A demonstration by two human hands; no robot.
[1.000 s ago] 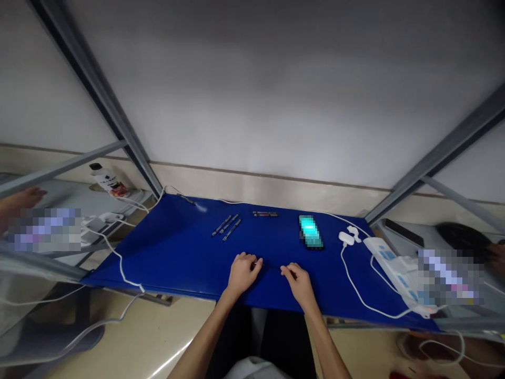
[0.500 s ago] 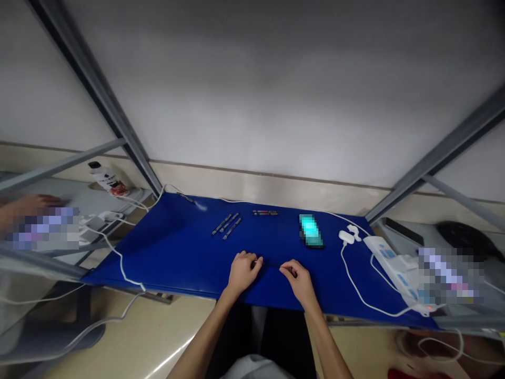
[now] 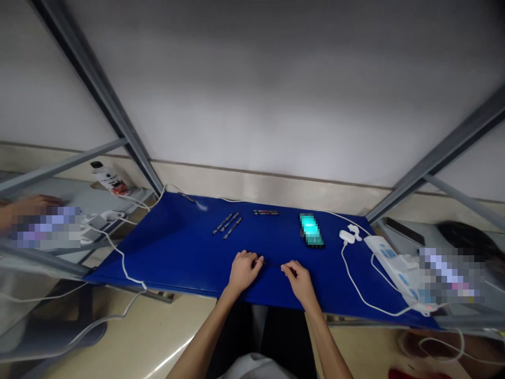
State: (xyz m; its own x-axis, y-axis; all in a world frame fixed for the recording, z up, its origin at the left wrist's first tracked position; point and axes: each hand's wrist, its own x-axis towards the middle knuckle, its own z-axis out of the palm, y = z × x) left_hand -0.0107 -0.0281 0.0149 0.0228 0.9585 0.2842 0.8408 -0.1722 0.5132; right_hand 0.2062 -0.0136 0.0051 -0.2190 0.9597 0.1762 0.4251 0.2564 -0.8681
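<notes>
Both my hands rest near the front edge of a blue mat (image 3: 177,252). My left hand (image 3: 242,271) is closed in a pinch on one end of a thin dark pen-like stick (image 3: 272,262). My right hand (image 3: 300,281) pinches the stick's other end, so the stick spans the gap between them. Three similar dark sticks (image 3: 228,225) lie side by side farther back on the mat. One more stick with red marks (image 3: 265,212) lies behind them.
A lit phone (image 3: 311,230) lies right of centre. A white charger (image 3: 347,236) and power strip (image 3: 389,258) with cables sit at the right. A bottle (image 3: 108,180) stands back left. Grey metal struts frame both sides. Another person's hand (image 3: 33,202) shows far left.
Almost nothing differs. My two hands keep their pinch on the thin stick in the same place; the view shifts by a few pixels only.
</notes>
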